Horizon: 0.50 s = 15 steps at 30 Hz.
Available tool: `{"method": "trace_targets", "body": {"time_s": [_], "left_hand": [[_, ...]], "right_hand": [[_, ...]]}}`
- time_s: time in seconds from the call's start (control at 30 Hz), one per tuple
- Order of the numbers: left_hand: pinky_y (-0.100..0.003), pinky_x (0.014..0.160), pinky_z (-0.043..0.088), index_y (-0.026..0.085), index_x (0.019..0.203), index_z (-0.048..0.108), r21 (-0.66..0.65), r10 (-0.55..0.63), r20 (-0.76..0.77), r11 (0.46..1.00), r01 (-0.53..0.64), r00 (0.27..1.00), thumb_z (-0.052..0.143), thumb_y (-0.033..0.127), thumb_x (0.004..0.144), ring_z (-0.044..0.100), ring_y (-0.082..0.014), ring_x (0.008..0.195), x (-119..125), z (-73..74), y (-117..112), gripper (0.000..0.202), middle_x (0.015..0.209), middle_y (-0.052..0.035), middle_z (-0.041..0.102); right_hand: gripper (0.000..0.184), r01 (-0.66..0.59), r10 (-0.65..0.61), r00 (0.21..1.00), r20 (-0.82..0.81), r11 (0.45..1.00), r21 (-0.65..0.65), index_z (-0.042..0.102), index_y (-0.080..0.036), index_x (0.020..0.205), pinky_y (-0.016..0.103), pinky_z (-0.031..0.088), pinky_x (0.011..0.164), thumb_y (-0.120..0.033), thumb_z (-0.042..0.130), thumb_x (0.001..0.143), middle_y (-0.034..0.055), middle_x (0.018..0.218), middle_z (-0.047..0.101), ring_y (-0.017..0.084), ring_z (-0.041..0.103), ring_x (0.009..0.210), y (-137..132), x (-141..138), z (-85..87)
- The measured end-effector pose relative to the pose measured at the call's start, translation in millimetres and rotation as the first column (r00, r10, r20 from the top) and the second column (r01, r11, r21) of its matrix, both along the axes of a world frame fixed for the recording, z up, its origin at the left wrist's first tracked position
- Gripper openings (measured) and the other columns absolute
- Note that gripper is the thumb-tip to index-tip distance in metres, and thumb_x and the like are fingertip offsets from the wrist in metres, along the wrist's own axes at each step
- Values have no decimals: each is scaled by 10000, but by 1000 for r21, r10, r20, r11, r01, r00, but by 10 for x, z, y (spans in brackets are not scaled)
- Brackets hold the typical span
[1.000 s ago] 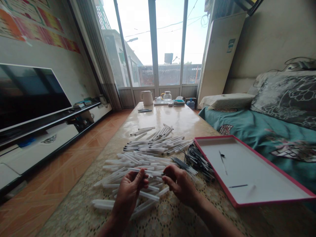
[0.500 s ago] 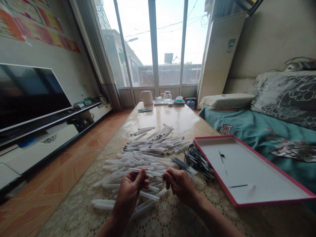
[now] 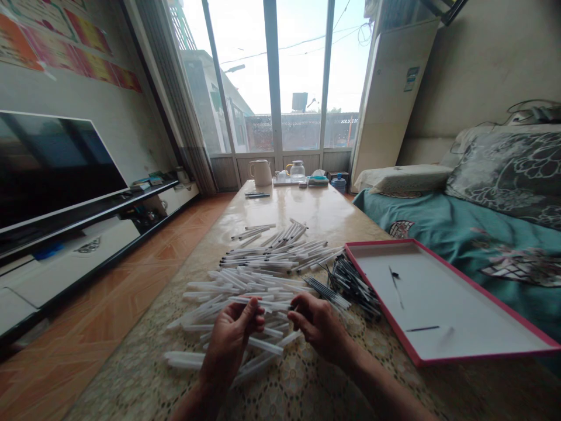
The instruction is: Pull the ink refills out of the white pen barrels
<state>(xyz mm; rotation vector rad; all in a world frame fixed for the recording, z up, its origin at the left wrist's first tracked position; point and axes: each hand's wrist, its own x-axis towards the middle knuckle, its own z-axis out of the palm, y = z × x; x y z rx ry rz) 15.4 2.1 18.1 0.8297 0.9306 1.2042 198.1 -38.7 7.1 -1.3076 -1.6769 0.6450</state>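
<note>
Two hands hover just above a heap of clear pen barrels (image 3: 236, 286) on a long table (image 3: 289, 207). The left hand (image 3: 230, 345) has its fingers curled up in a narrow hold, and the right hand (image 3: 319, 327) draws thumb and fingers into a tight pinch, the two almost meeting. Each grip looks narrow, but the fingers hide too much to tell what either one holds. A dark speck shows at the right fingertips (image 3: 293, 311).

A bunch of dark pen refills (image 3: 353, 286) lies just right of the heap, beside a red-rimmed tray (image 3: 381, 305) holding two loose refills (image 3: 423, 329). More barrels lie in loose rows beyond the hands.

The step in hand looks like fine work on one small piece at the fingertips. That calls for a steady pinch, with both hands kept clear of the heap.
</note>
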Motion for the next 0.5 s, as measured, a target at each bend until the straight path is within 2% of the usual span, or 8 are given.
{"method": "trace_targets", "body": {"time_s": [0.17, 0.3, 0.37, 0.5], "left_hand": [[-161, 420, 476, 120, 721, 696, -9, -1, 5, 1000, 1, 1000, 895, 402, 446, 577, -90, 451, 28, 35, -12, 441, 542, 5, 675], [-163, 408, 471, 124, 693, 692, -38, 30, 6, 999, -30, 1000, 904, 414, 394, 571, -92, 441, 44, 62, -21, 467, 529, 3, 674], [-162, 404, 469, 127, 684, 689, -46, 39, 15, 998, -38, 999, 908, 413, 376, 567, -91, 436, 43, 63, -21, 474, 523, 5, 673], [-156, 409, 468, 126, 691, 691, -39, 25, 12, 999, -24, 1000, 907, 410, 391, 563, -85, 436, 30, 42, -16, 466, 525, 8, 673]], "right_hand": [[394, -41, 41, 999, -6, 999, -11, 591, -164, 704, 200, 357, 503, -352, 370, 970, -4, 523, 599, 93, 482, 423, 9, 0, -21], [222, -16, 15, 999, -52, 1000, -16, 580, -159, 804, 193, 354, 484, -329, 491, 913, -4, 599, 621, 90, 481, 433, -4, -8, -1], [215, -4, 2, 999, -49, 1000, -21, 592, -151, 852, 195, 357, 486, -340, 503, 906, -4, 596, 620, 98, 493, 445, -7, -10, 4], [420, -18, 18, 1000, 5, 1000, -20, 605, -160, 733, 205, 365, 502, -387, 350, 976, -5, 515, 593, 101, 494, 424, 5, 1, -21]]}}
